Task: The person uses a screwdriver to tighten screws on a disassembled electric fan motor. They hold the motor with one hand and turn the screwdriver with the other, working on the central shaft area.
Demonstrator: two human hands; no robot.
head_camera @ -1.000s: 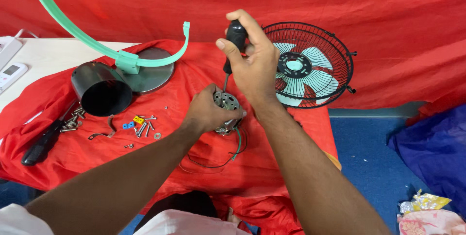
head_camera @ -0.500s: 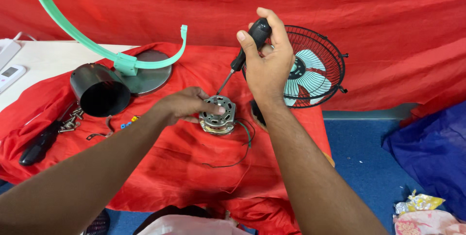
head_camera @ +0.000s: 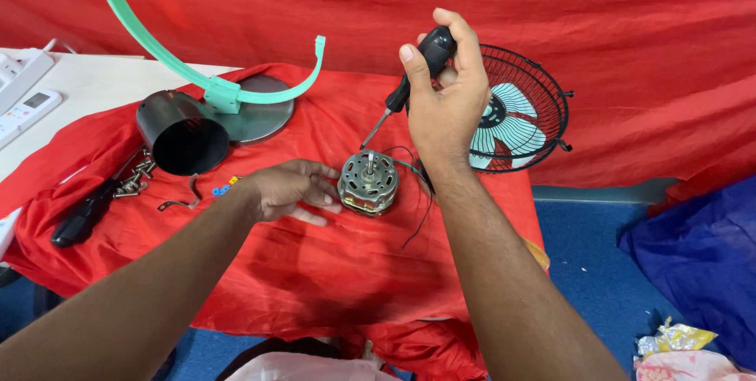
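A small metal fan motor (head_camera: pixel 368 183) with a shaft pointing up rests on the red cloth (head_camera: pixel 315 271), black wires trailing to its right. My left hand (head_camera: pixel 287 190) lies open beside it, fingertips just left of the motor's casing. My right hand (head_camera: pixel 445 98) is raised above the motor and grips a black-handled screwdriver (head_camera: pixel 409 82), its tip angled down-left and hanging clear of the motor.
A black fan cage with teal blades (head_camera: pixel 520 113) stands behind the right hand. A teal curved bracket on a grey round base (head_camera: pixel 236 101), a black cylindrical housing (head_camera: pixel 181 133), loose screws (head_camera: pixel 134 180) and a second black screwdriver (head_camera: pixel 83 216) lie to the left. A white power strip (head_camera: pixel 24 74) sits far left.
My right hand has lifted the screwdriver off the motor. My left hand has let go of the motor and opened beside it.
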